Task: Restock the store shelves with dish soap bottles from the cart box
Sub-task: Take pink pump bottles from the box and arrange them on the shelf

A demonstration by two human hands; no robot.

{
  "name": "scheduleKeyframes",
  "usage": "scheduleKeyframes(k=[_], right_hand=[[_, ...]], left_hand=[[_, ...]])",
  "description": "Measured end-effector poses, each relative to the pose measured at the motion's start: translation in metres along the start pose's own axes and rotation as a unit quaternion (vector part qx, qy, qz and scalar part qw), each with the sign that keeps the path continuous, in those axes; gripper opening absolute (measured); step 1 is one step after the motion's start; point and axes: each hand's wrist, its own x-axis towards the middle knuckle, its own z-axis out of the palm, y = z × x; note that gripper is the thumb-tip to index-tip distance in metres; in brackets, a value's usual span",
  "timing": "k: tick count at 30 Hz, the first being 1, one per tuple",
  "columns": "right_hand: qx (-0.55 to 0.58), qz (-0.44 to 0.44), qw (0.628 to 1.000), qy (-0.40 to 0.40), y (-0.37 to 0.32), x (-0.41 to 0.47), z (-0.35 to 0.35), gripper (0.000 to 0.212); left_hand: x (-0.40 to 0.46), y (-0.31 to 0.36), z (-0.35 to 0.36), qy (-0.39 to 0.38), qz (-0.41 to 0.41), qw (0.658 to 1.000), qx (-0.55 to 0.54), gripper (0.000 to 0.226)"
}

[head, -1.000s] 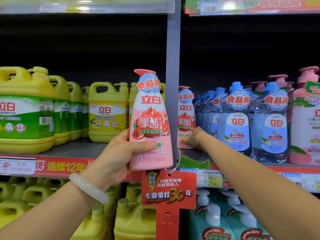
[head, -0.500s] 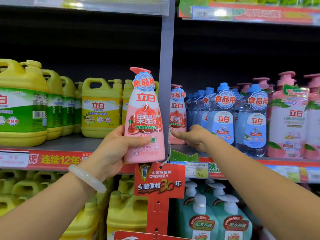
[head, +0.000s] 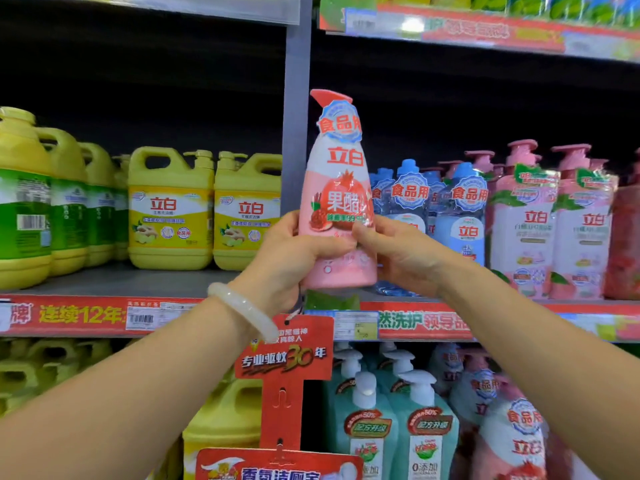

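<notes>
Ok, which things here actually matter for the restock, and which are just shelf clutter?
In play:
- pink bottle, held up by both hands
- left hand
- right hand
- shelf in front of it

Just there:
- yellow jugs
- blue bottles
- pink pump bottles
- red hanging sign
- teal pump bottles below

The grey shelf [head: 114, 282] carries yellow jugs [head: 170, 209] left, blue bottles [head: 464, 216] and pink pump bottles [head: 523, 230] right.

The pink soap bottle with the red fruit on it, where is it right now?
The pink soap bottle is mid-frame in the head view, held upright by both the left hand and right hand, in front of the blue bottles, just right of the grey shelf post.
</notes>
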Motion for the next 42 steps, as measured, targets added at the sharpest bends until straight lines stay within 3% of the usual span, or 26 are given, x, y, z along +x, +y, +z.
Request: scheduleKeyframes(k=[3,6,9,11,15,18,25,27,30,33,39,42], right_hand=[[-0.003,-0.013,0.999,0.033,0.0,0.001,-0.012,0.035],[0.012,-0.036,0.996,0.082,0.007,0.008,-0.016,0.022],[0.002,-0.041,0.989,0.143,0.017,0.019,-0.013,0.034],[-0.016,-0.028,0.987,0.159,0.023,0.026,-0.008,0.037],[0.001,-0.007,0.986,0.165,0.032,0.036,-0.003,0.03],[0.016,0.009,0.989,0.148,0.037,0.038,0.001,0.007],[-0.035,0.066,0.994,0.08,0.041,0.035,-0.001,0.008],[-0.086,0.078,0.99,0.076,0.036,0.036,-0.006,0.011],[-0.201,0.086,0.971,0.099,0.031,0.035,-0.011,0.015],[-0.244,0.082,0.959,0.123,0.03,0.034,-0.015,0.026],[-0.286,0.045,0.948,0.129,0.033,0.032,-0.013,0.027],[-0.291,0.061,0.945,0.136,0.032,0.032,-0.011,0.037]], left_hand=[[0.017,-0.005,0.012,0.008,0.021,0.999,0.03,0.061],[0.023,-0.008,0.018,0.026,0.079,0.983,0.161,0.068],[0.024,-0.013,0.019,0.043,0.134,0.925,0.353,0.058],[0.024,-0.015,0.019,0.056,0.125,0.893,0.428,0.059],[0.026,-0.017,0.024,0.069,0.119,0.83,0.541,0.065],[0.031,-0.019,0.029,0.078,0.104,0.777,0.616,0.077],[0.03,-0.022,0.037,0.085,0.08,0.685,0.719,0.077],[0.029,-0.019,0.034,0.087,0.074,0.683,0.721,0.072],[0.025,-0.017,0.027,0.084,0.093,0.712,0.691,0.051],[0.02,-0.021,0.017,0.086,0.125,0.714,0.683,0.033],[0.014,-0.024,0.011,0.074,0.225,0.657,0.716,0.021],[0.01,-0.022,-0.006,0.15,0.356,0.728,0.566,0.021]])
